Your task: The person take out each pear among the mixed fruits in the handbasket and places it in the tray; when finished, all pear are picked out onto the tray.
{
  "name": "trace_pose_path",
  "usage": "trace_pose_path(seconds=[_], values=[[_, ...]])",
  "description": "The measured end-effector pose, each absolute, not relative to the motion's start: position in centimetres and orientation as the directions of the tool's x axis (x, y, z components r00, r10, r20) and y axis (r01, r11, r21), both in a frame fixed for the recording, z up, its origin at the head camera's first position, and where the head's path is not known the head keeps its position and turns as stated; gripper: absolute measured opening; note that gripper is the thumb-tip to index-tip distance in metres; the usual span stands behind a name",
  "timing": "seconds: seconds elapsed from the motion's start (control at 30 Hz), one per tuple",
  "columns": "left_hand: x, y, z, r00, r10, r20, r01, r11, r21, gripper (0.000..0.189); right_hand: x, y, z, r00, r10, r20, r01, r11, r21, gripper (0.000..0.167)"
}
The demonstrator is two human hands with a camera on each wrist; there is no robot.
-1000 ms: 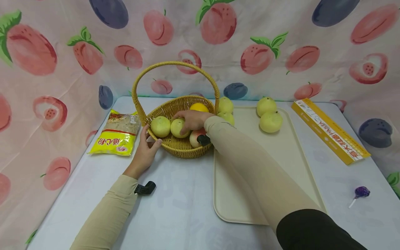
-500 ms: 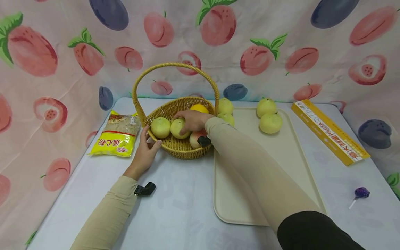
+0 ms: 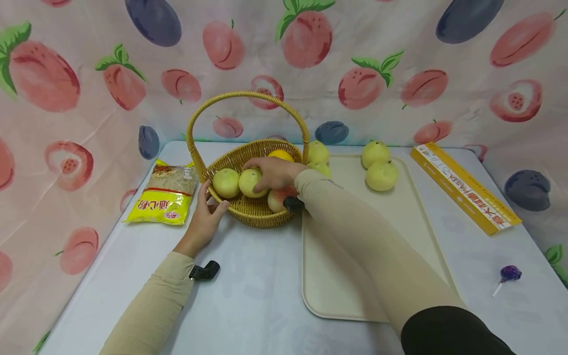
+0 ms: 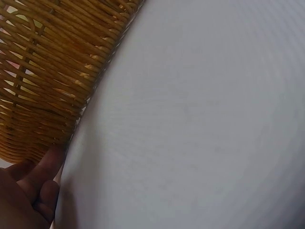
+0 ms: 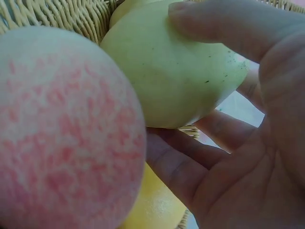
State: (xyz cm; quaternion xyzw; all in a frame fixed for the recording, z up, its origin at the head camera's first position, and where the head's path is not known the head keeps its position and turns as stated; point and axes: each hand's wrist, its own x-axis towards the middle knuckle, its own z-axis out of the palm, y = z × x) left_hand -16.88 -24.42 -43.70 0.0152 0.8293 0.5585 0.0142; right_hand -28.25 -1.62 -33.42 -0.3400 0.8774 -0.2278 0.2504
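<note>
A wicker basket (image 3: 262,219) with a tall arched handle stands at the back of the table, left of centre. My left hand (image 3: 203,217) holds its left side; in the left wrist view, curled fingers (image 4: 47,167) touch the lower woven wall. Inside the basket, my right hand (image 3: 279,172) grips a pale green round fruit (image 3: 249,183), thumb on one side and fingers on the other. Another pale green fruit (image 3: 226,183) lies to its left. Close by my right hand are a pink-and-white peach (image 5: 66,138) and a yellow round fruit (image 3: 280,155), partly hidden.
A beige tray (image 3: 337,286) lies right of the basket. Two pale green fruits (image 3: 381,176) sit on its far part, and two more (image 3: 317,153) beside the basket. A yellow pasta bag (image 3: 164,195), a pasta box (image 3: 466,190) and a purple lollipop (image 3: 510,273) lie around.
The head view has shifted very slightly. Both hands, the basket and the fruit keep nearly the same places.
</note>
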Motion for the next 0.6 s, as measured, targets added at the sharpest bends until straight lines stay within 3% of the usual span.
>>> trace_pose_path(seconds=[0.6], values=[[-16.5, -24.0, -43.2, -0.999, 0.033, -0.016, -0.002, 0.379, 0.925, 0.078, -25.7, 1.2, -31.7, -0.655, -0.737, -0.166, -0.512, 0.594, -0.621, 0.065]])
